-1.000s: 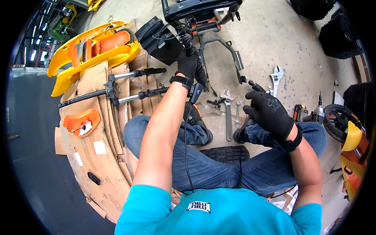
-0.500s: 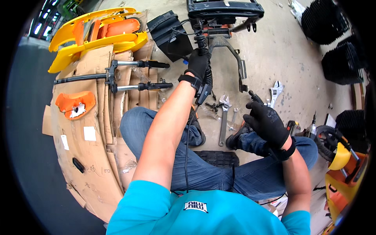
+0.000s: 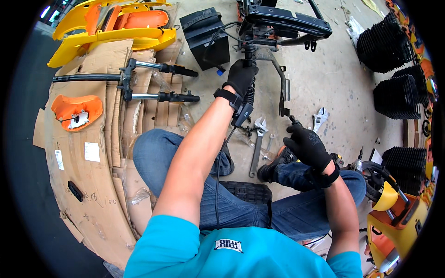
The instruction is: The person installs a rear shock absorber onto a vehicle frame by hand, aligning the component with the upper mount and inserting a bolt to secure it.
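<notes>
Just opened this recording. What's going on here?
A seated person in a teal shirt has their gloved left hand closed around a coil-spring shock absorber by a black metal frame. The gloved right hand, fingers partly curled, is beside a dark ribbed part; whether it grips it isn't clear. An adjustable wrench lies on the floor, and a fork assembly rests on cardboard.

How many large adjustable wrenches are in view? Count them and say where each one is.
2. The first wrench lies between the shoes; the second wrench lies just beyond the right hand, its lower end out of sight. More could be hidden.
</notes>
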A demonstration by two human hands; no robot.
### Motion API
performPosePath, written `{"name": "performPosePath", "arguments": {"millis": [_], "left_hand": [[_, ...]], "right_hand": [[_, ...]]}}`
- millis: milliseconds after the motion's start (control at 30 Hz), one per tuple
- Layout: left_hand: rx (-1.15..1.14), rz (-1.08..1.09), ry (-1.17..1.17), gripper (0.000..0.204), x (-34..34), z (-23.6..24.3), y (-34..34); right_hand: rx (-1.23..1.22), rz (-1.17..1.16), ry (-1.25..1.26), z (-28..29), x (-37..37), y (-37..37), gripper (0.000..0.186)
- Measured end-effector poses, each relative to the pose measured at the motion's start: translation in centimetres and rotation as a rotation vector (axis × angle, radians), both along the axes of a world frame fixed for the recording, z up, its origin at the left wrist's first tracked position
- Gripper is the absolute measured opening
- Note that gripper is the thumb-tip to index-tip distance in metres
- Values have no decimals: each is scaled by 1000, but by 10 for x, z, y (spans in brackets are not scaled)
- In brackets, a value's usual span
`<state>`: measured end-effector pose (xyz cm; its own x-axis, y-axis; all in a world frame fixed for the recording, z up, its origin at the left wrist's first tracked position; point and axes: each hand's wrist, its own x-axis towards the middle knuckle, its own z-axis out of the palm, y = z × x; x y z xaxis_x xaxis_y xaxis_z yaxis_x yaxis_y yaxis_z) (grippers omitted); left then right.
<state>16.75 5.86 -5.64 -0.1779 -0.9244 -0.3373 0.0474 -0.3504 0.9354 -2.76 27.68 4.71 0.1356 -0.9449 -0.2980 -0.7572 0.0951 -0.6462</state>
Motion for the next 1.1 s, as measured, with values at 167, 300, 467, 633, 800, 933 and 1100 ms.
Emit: {"name": "performPosePath", "arguments": {"millis": [167,300,467,633,800,933,1100], "left_hand": [[-162,-41,-205,28,3,5,-1],[-193,-63,-279,25,7,12,-4],[-168,-103,-101,20,14,-6,-8],[-124,-160,-75,19,5,19,1],[-133,-225,-357,27,15,65,23],[-717,-591,-1088,32,25,149,36],[-1471,-547,-976,40,2,220,-41]], "right_hand": [[-102,89,27,-3,3,-2,31],[-89,73,24,1,0,-3,30],[90,-63,-88,-27,9,-27,50],[-100,-264,-549,-123,49,-81,76],[249,-198,-1079,-122,101,-108,44],[182,-295,-1089,-121,99,-101,43],[191,-358,-1160,-121,103,-94,46]]}}
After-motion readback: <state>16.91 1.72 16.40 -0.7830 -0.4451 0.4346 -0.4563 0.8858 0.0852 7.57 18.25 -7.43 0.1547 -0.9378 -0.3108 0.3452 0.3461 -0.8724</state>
